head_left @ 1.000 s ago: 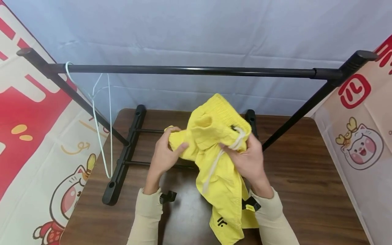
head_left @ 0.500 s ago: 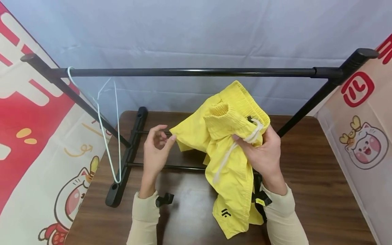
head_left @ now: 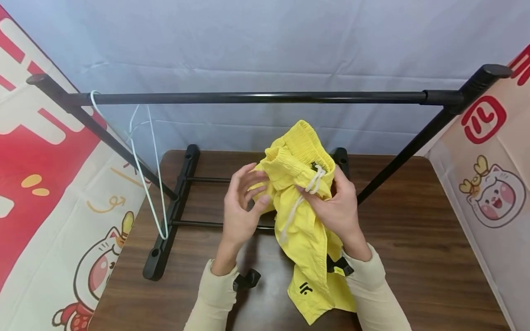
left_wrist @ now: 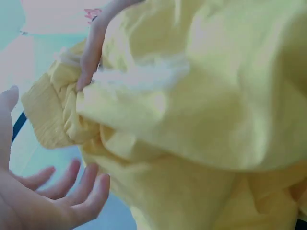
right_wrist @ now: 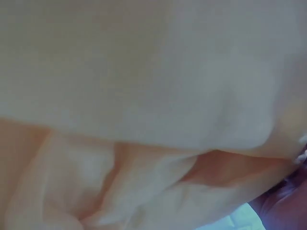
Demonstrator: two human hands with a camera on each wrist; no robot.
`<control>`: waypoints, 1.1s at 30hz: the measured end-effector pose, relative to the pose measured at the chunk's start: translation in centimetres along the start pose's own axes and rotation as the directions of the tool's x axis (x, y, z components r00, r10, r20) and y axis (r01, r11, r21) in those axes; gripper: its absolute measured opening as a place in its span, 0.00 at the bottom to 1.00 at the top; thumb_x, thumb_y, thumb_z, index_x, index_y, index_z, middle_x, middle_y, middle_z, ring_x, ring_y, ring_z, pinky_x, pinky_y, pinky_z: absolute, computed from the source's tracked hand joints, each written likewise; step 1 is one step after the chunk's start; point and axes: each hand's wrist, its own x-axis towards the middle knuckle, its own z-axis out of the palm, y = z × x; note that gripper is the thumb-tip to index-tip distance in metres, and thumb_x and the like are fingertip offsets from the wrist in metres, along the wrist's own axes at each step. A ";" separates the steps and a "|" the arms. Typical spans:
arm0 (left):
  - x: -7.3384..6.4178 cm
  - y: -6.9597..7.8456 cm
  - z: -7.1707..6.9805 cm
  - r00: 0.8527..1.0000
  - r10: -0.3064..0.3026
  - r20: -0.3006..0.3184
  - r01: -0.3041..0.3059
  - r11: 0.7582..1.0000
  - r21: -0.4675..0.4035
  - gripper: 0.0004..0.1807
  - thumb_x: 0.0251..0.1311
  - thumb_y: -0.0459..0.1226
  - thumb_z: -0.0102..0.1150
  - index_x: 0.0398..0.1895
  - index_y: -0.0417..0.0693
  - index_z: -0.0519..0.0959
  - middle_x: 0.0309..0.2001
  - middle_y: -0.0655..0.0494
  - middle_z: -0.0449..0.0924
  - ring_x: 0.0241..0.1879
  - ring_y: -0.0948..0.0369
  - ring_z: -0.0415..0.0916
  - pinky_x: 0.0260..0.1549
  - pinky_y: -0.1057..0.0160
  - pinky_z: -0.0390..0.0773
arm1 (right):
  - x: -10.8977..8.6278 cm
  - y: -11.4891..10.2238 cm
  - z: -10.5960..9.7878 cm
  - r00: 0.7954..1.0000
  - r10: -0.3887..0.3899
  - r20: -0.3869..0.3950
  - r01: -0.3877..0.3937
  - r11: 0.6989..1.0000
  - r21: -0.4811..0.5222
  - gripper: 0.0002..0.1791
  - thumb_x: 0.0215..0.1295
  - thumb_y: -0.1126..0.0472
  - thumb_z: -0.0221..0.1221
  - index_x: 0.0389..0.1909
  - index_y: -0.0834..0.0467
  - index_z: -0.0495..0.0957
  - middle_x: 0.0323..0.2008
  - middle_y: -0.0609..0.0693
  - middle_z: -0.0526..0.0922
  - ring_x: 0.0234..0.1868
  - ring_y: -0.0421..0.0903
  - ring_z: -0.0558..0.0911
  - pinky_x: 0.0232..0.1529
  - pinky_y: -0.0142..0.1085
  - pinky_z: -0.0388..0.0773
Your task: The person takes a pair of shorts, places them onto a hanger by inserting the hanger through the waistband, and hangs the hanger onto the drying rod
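Observation:
Yellow drawstring shorts [head_left: 308, 257] with a gathered waistband and a small black logo hang in folds over the table in the head view. My right hand [head_left: 341, 211] grips them at the waistband, thumb beside the white drawstring [head_left: 316, 179]. Just left of the waistband is my left hand [head_left: 244, 202], fingers spread and loosely bent, holding nothing. In the left wrist view that hand [left_wrist: 53, 196] stands apart below the bunched waistband [left_wrist: 48, 110]. Close folds of cloth [right_wrist: 144, 96] fill most of the right wrist view and hide most of the right hand.
A black rack bar [head_left: 265, 97] spans the space beyond the hands, with slanted posts at both ends. A pale wire hanger [head_left: 141, 170] hangs near its left end. The rack's feet [head_left: 171, 211] stand on the brown wooden table [head_left: 422, 257]. Printed sheets flank both sides.
My left hand has let go of the shorts' yellow cloth and moved right, toward the waistband. The right hand went right with the shorts, then back left, still gripping them.

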 end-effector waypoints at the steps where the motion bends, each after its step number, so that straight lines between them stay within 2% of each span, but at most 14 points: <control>1: 0.0 0.0 0.1 0.999 -0.039 0.014 0.040 0.999 -0.002 0.51 0.61 0.64 0.68 0.77 0.41 0.64 0.63 0.34 0.77 0.64 0.44 0.78 0.63 0.45 0.81 | -0.1 0.1 0.2 1.000 0.007 0.005 -0.007 1.000 0.002 0.37 0.51 0.80 0.73 0.65 0.65 0.77 0.56 0.62 0.86 0.52 0.36 0.86 0.52 0.28 0.84; 5: 0.0 0.0 0.6 0.985 -0.151 0.084 0.153 0.988 -0.024 0.60 0.55 0.72 0.66 0.80 0.44 0.60 0.66 0.33 0.76 0.65 0.45 0.78 0.63 0.45 0.81 | -0.6 0.2 0.8 0.996 0.015 0.085 -0.016 1.000 0.002 0.37 0.54 0.79 0.72 0.67 0.64 0.75 0.53 0.62 0.85 0.45 0.37 0.86 0.44 0.27 0.84; 9: 0.3 -0.3 1.2 0.979 -0.161 0.125 0.169 0.984 -0.052 0.59 0.54 0.71 0.67 0.79 0.47 0.60 0.67 0.38 0.73 0.63 0.51 0.77 0.59 0.54 0.82 | -1.0 0.1 1.3 0.970 0.006 0.245 0.011 0.998 -0.069 0.40 0.57 0.74 0.72 0.71 0.62 0.71 0.54 0.61 0.85 0.46 0.41 0.85 0.45 0.31 0.84; 11: 0.5 -0.6 1.4 0.982 -0.149 0.120 0.159 0.984 -0.075 0.54 0.56 0.67 0.71 0.77 0.48 0.61 0.66 0.42 0.72 0.62 0.54 0.76 0.59 0.57 0.82 | -1.0 -0.1 1.3 0.938 0.028 0.346 -0.002 0.997 -0.074 0.43 0.59 0.71 0.72 0.76 0.58 0.66 0.59 0.59 0.82 0.51 0.44 0.84 0.50 0.33 0.84; 13: 0.7 -1.0 1.4 0.984 -0.143 0.105 0.154 0.982 -0.111 0.48 0.59 0.57 0.75 0.75 0.48 0.62 0.65 0.44 0.72 0.63 0.55 0.76 0.61 0.58 0.81 | -0.9 -0.4 1.1 0.896 0.059 0.440 -0.044 0.998 -0.044 0.46 0.61 0.67 0.72 0.79 0.53 0.62 0.62 0.55 0.80 0.55 0.43 0.83 0.54 0.34 0.84; 15: 0.7 -1.3 1.3 0.985 -0.162 0.065 0.169 0.978 -0.119 0.40 0.60 0.46 0.77 0.69 0.46 0.66 0.60 0.48 0.76 0.58 0.57 0.79 0.58 0.60 0.83 | -0.9 -0.5 0.6 0.852 0.078 0.518 -0.120 0.992 0.049 0.48 0.65 0.66 0.71 0.82 0.50 0.57 0.68 0.53 0.75 0.61 0.43 0.82 0.59 0.34 0.83; 16: 0.7 -1.4 1.1 0.983 -0.179 0.044 0.183 0.976 -0.119 0.35 0.60 0.41 0.76 0.66 0.44 0.68 0.56 0.50 0.79 0.55 0.58 0.81 0.56 0.60 0.84 | -0.8 -0.5 0.3 0.837 0.070 0.543 -0.149 0.983 0.103 0.47 0.67 0.65 0.70 0.82 0.51 0.56 0.70 0.53 0.73 0.64 0.42 0.81 0.62 0.33 0.82; 17: 0.7 -1.5 1.0 0.979 -0.202 0.023 0.203 0.973 -0.113 0.31 0.61 0.37 0.74 0.63 0.43 0.71 0.53 0.54 0.81 0.52 0.59 0.83 0.53 0.61 0.85 | -0.7 -0.4 -0.1 0.832 0.048 0.552 -0.160 0.975 0.157 0.45 0.69 0.63 0.69 0.82 0.53 0.56 0.72 0.54 0.71 0.67 0.42 0.79 0.64 0.33 0.80; 19: 0.8 -1.6 0.5 0.972 -0.235 -0.003 0.234 0.968 -0.093 0.22 0.61 0.31 0.70 0.57 0.39 0.75 0.46 0.59 0.83 0.45 0.62 0.85 0.48 0.63 0.86 | -0.4 0.1 -0.9 0.846 -0.027 0.533 -0.145 0.949 0.278 0.42 0.74 0.58 0.65 0.81 0.63 0.57 0.75 0.57 0.68 0.72 0.44 0.74 0.69 0.33 0.76; 21: 1.0 -1.4 -0.1 0.972 -0.237 0.005 0.237 0.970 -0.061 0.16 0.63 0.27 0.65 0.53 0.34 0.77 0.41 0.62 0.83 0.41 0.64 0.85 0.45 0.65 0.86 | 0.0 0.6 -1.8 0.871 -0.107 0.479 -0.099 0.917 0.386 0.40 0.76 0.53 0.62 0.77 0.72 0.59 0.74 0.61 0.69 0.74 0.48 0.73 0.71 0.36 0.74; 24: 1.4 -0.8 -1.1 0.981 -0.177 0.081 0.180 0.983 -0.030 0.14 0.64 0.23 0.61 0.52 0.26 0.76 0.41 0.64 0.83 0.42 0.65 0.84 0.46 0.66 0.85 | 1.0 1.1 -2.8 0.904 -0.182 0.386 -0.033 0.872 0.489 0.44 0.76 0.48 0.62 0.73 0.79 0.60 0.73 0.64 0.71 0.73 0.53 0.73 0.71 0.40 0.74; 26: 1.8 -0.3 -1.6 0.983 -0.125 0.137 0.128 0.992 -0.012 0.14 0.64 0.22 0.61 0.51 0.24 0.76 0.41 0.66 0.84 0.43 0.65 0.83 0.46 0.66 0.84 | 1.6 1.1 -3.3 0.914 -0.200 0.352 -0.023 0.843 0.538 0.46 0.73 0.47 0.65 0.73 0.79 0.59 0.73 0.65 0.71 0.74 0.55 0.72 0.73 0.42 0.72; 30: 2.5 0.5 -2.2 0.973 -0.022 0.229 0.019 1.000 0.016 0.11 0.62 0.21 0.61 0.47 0.22 0.77 0.41 0.72 0.83 0.41 0.67 0.80 0.46 0.67 0.81 | 2.7 0.7 -3.3 0.910 -0.234 0.343 -0.022 0.798 0.603 0.56 0.63 0.49 0.74 0.78 0.75 0.54 0.77 0.65 0.66 0.79 0.56 0.66 0.79 0.44 0.66; 33: 2.8 0.8 -2.2 0.954 0.042 0.296 -0.045 0.999 0.004 0.09 0.60 0.18 0.60 0.44 0.23 0.78 0.41 0.72 0.82 0.38 0.68 0.77 0.44 0.67 0.80 | 3.0 0.4 -2.8 0.889 -0.259 0.377 -0.025 0.795 0.606 0.66 0.57 0.49 0.77 0.82 0.71 0.45 0.82 0.63 0.57 0.83 0.53 0.59 0.82 0.41 0.60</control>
